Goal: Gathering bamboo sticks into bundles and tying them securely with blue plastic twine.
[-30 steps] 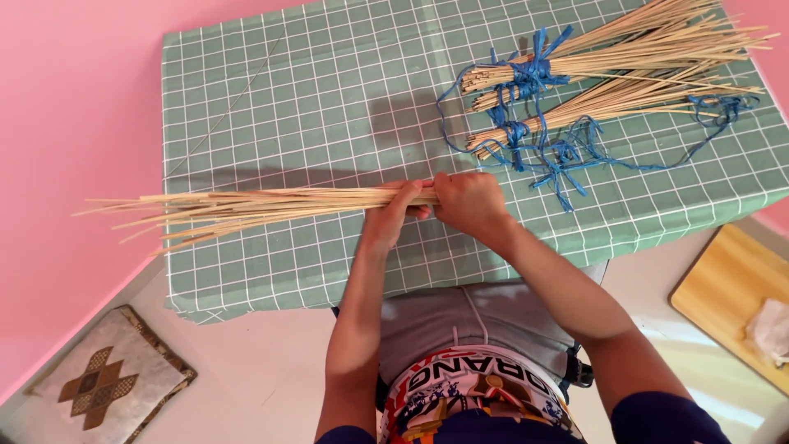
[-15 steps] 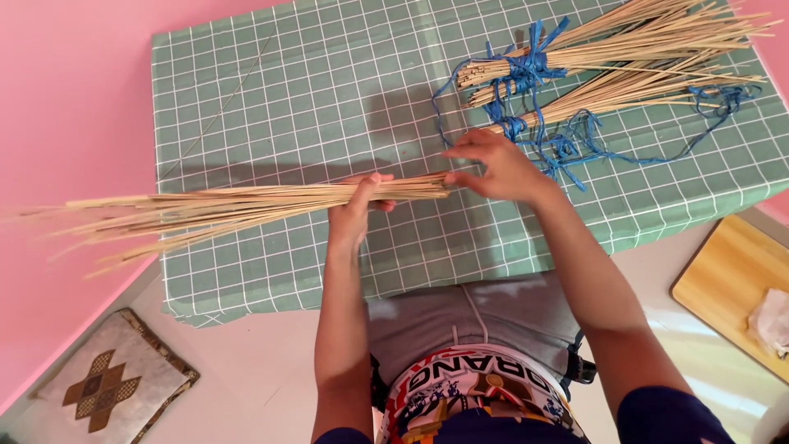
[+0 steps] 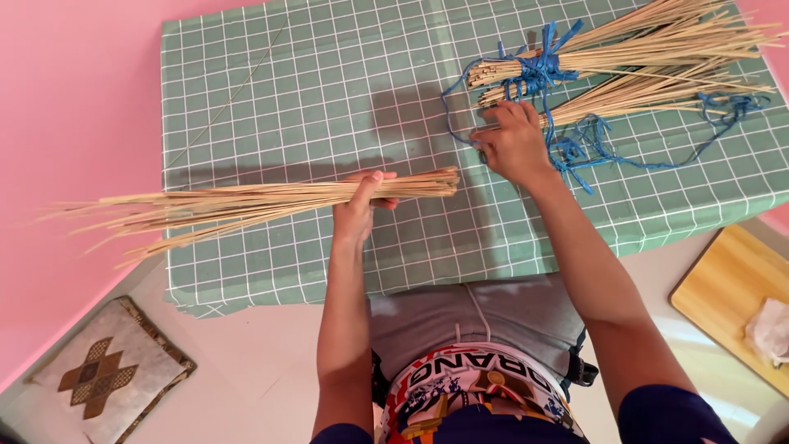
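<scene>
My left hand (image 3: 362, 205) grips a loose bundle of thin pale sticks (image 3: 246, 201) near its thick end; the bundle lies sideways over the green checked cloth (image 3: 329, 90), its thin tips fanning out past the table's left edge. My right hand (image 3: 514, 144) rests farther back on the thick end of a second stick bundle (image 3: 649, 90), fingers curled over it among blue plastic string (image 3: 575, 148). A third bundle (image 3: 641, 45), tied with blue string, lies just behind it.
A single thin stick (image 3: 226, 103) lies diagonally on the cloth at the back left. A patterned mat (image 3: 103, 374) lies on the floor at lower left. A wooden board (image 3: 731, 296) with a crumpled white bag (image 3: 772, 329) sits at lower right. Pink wall at left.
My right hand let go of the bundle held by my left hand and moved back and to the right onto the tied bundles. My left hand slid left along its bundle.
</scene>
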